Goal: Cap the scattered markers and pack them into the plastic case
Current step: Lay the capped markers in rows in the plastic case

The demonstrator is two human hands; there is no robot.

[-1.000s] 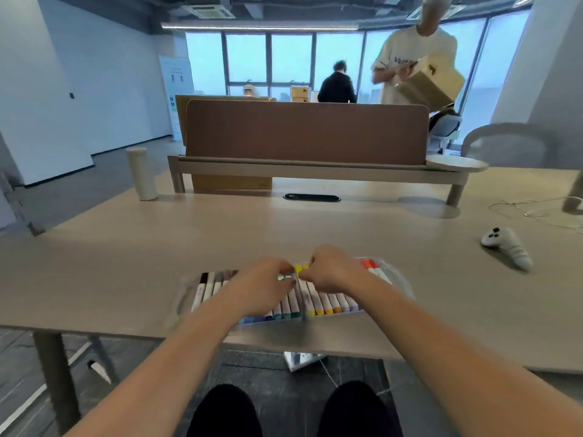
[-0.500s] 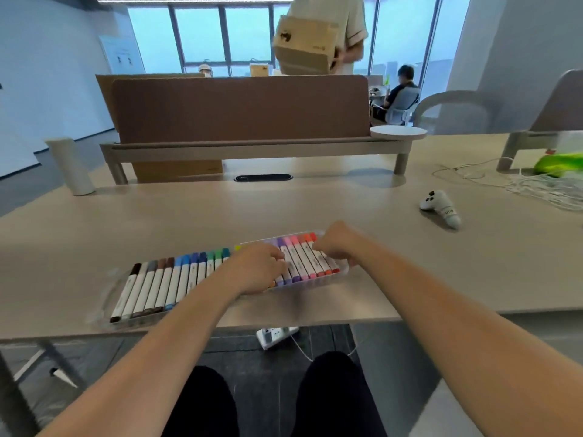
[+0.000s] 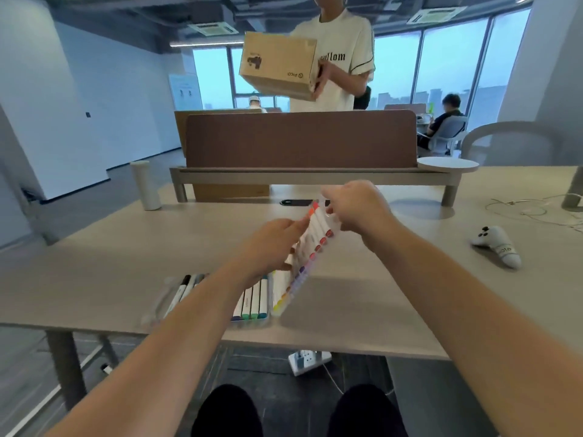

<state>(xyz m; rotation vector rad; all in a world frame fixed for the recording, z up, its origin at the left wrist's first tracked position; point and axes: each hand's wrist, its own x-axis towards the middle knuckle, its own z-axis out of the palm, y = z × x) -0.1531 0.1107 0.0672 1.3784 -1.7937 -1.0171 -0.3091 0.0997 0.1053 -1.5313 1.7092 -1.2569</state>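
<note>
A clear plastic marker case lies near the table's front edge. Its left half rests flat with several capped markers in it, partly hidden by my left forearm. Its right half, also full of capped markers with red, purple and yellow ends, is tilted up on edge above the flat half. My right hand grips that raised half at its far upper end. My left hand touches its left face with the fingers curled against it.
A white game controller lies on the table to the right, near loose white cables. A brown divider panel on a shelf stands at the back, a white cylinder at back left. A person holding a cardboard box stands behind.
The case lay flat and open under both hands before. Now its right half has swung up on edge, lifted by my right hand, and my left hand has moved against it.
</note>
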